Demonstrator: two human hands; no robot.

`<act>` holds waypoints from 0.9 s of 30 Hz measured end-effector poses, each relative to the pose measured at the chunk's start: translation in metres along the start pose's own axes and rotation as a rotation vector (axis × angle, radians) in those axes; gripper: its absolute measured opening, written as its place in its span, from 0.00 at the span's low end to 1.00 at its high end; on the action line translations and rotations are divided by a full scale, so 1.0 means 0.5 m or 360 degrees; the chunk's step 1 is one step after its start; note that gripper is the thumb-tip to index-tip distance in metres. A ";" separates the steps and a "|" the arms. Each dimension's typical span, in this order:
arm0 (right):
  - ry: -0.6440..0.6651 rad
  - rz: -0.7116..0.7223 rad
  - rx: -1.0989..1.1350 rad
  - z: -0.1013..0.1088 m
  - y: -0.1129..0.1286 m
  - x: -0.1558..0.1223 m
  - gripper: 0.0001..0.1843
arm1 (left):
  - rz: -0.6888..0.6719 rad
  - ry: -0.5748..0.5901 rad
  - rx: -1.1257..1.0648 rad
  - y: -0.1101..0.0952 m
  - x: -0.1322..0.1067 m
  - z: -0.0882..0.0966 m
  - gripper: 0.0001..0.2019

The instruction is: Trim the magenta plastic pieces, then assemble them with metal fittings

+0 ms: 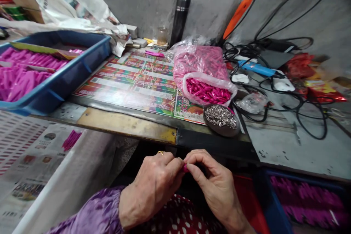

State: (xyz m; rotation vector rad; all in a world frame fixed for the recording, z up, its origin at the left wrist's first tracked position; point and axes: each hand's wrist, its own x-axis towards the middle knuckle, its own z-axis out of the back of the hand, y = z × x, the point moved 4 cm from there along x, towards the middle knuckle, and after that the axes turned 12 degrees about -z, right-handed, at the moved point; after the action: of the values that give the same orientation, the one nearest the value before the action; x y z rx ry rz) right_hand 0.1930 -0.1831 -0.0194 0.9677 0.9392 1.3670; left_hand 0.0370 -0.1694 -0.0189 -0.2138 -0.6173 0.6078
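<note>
Magenta and glossy, a small piece (185,168) is pinched before the grey counter (296,159) by my right hand's fingers (196,173); my left hand (152,186) curls close, grip unclear. Likely fitting, I'd judge; next needs steady alignment.

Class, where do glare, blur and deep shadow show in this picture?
Head view: white glare on the printed sheet. Head view: purple pieces at lower right look smeared, the left hand and right hand sharper. Head view: deep shadow under the table.
</note>
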 end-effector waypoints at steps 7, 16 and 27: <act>-0.0234 0.0379 -0.0356 -0.009 0.022 -0.007 0.08 | 0.0011 0.0032 0.0028 0.002 -0.008 -0.009 0.08; -0.0329 0.0875 -0.0706 -0.021 0.012 -0.028 0.11 | -0.0166 -0.0143 0.0074 0.007 -0.005 -0.014 0.10; -0.0320 0.0903 -0.0665 -0.002 0.010 -0.018 0.09 | -0.0290 -0.0292 0.0103 0.008 0.007 -0.015 0.10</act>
State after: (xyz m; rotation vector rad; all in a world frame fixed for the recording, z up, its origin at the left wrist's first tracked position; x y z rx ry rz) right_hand 0.1905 -0.1920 -0.0151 1.0576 0.2041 1.8035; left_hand 0.0419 -0.1641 -0.0246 -0.0400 -0.7835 0.4735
